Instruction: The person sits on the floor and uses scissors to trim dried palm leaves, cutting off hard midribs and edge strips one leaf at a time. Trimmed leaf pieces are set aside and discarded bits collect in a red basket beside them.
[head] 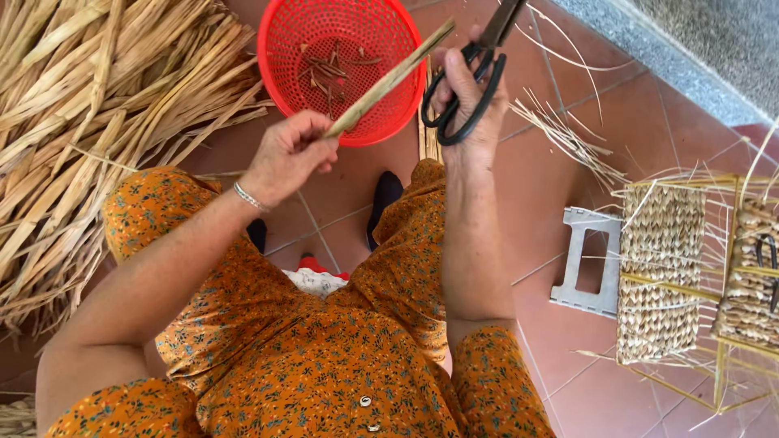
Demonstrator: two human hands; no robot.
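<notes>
The left hand (286, 156) pinches the lower end of a flat, pale dried reed strip (389, 79), which slants up and to the right across the rim of a red plastic basket (284, 49) standing on the tiled floor (535, 178). The right hand (469, 97) is closed through the loops of black scissors (475, 69), held just beside the strip's upper end. A heap of dried reeds (73, 138) lies to the left, and woven baskets (661, 276) sit at the right beside a small metal stool (586, 264).
</notes>
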